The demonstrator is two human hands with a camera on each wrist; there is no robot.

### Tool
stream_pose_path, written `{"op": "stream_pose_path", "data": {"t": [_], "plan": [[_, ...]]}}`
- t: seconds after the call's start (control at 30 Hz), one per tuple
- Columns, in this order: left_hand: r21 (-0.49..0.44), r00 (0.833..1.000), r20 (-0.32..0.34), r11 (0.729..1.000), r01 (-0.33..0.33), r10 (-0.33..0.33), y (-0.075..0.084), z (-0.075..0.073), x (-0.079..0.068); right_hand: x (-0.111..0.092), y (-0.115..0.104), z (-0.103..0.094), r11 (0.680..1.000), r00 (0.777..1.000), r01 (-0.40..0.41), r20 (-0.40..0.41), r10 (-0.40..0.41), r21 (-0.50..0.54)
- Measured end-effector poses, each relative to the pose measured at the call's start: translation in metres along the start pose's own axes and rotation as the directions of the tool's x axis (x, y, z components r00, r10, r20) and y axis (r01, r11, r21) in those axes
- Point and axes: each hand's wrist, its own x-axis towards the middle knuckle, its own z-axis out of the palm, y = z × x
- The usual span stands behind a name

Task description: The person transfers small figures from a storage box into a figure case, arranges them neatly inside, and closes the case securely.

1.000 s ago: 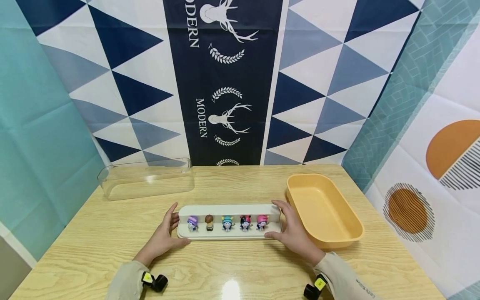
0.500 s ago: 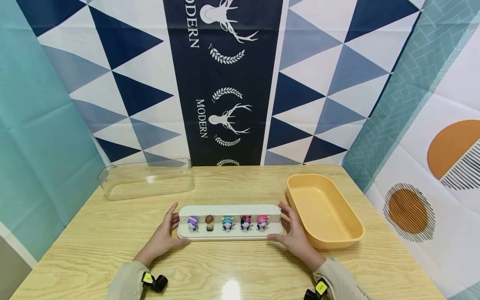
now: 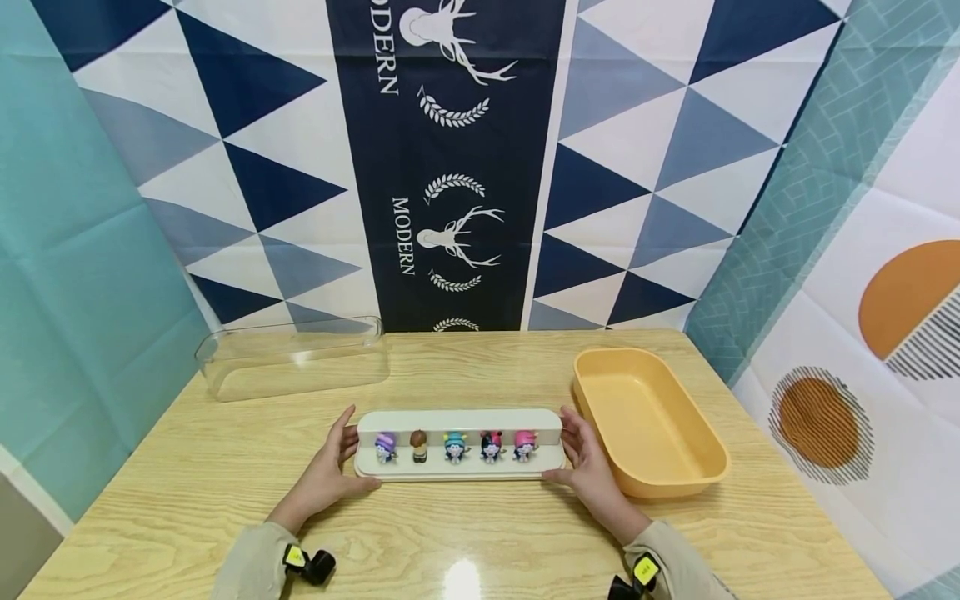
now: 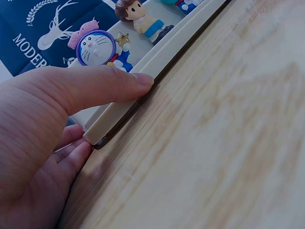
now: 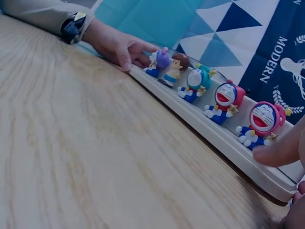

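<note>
A long cream display stand lies before me, with a raised step along its back. A row of small figurines sits on it: Doraemon figures in coloured hoods, such as the pink-hooded one, and a brown-haired boy figurine. My left hand holds the left end, its thumb on the front edge and fingers around the end. At the opposite end my right hand grips likewise, thumb at the front edge, fingers behind the corner. A dark gap shows under the stand's front edge in the wrist views.
A clear plastic cover stands at the back left of the wooden table. Close beside my right hand is a yellow-orange basin. Patterned cloth hangs behind the table's back edge.
My right hand has shifted slightly right, to the stand's end, its fingers drawing in around the corner. The left hand and the stand look almost unmoved.
</note>
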Motion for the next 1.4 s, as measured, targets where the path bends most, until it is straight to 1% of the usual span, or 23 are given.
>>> {"op": "stream_pose_path", "data": {"t": [0.13,0.3,0.4,0.53,0.7,0.97,1.13,1.23,1.3,1.4], "plan": [[-0.002,1.000,0.000,1.000,0.007,-0.007,0.000,0.001,0.001,0.001,0.001,-0.003,0.999,0.999,-0.031,0.010,0.030,0.028],[-0.013,1.000,0.003,1.000,-0.005,0.006,-0.002,0.003,0.002,0.000,-0.001,-0.006,0.997,0.998,-0.053,0.024,0.052,0.055],[-0.014,1.000,0.000,1.000,-0.008,0.008,-0.002,0.004,0.003,0.000,-0.002,-0.007,0.996,0.998,-0.057,0.028,0.055,0.064],[-0.018,1.000,0.001,1.000,-0.003,0.003,-0.002,0.006,0.004,0.001,-0.002,-0.009,0.997,0.998,-0.056,0.022,0.056,0.046],[-0.027,1.000,0.003,1.000,-0.002,0.003,0.000,0.008,0.004,0.001,-0.003,-0.012,0.996,0.997,-0.079,0.015,0.079,0.045],[-0.013,1.000,0.005,1.000,-0.008,0.008,0.001,0.007,0.006,0.001,-0.005,-0.011,0.996,0.998,-0.068,0.017,0.067,0.058],[0.023,1.000,0.018,1.000,-0.015,0.014,0.003,0.006,0.005,-0.001,-0.005,-0.009,0.996,0.997,-0.072,0.016,0.071,0.056],[0.069,0.999,0.041,0.997,-0.023,0.021,0.007,0.003,0.004,-0.001,-0.005,-0.007,0.995,0.997,-0.077,0.014,0.076,0.065],[0.108,0.998,0.055,0.994,-0.032,0.026,0.013,-0.002,0.002,-0.001,-0.003,-0.005,0.995,0.997,-0.080,0.015,0.079,0.063],[0.175,0.996,0.074,0.982,-0.069,0.057,0.024,-0.014,0.002,0.000,-0.002,-0.005,0.994,0.996,-0.087,0.010,0.087,0.059]]}}
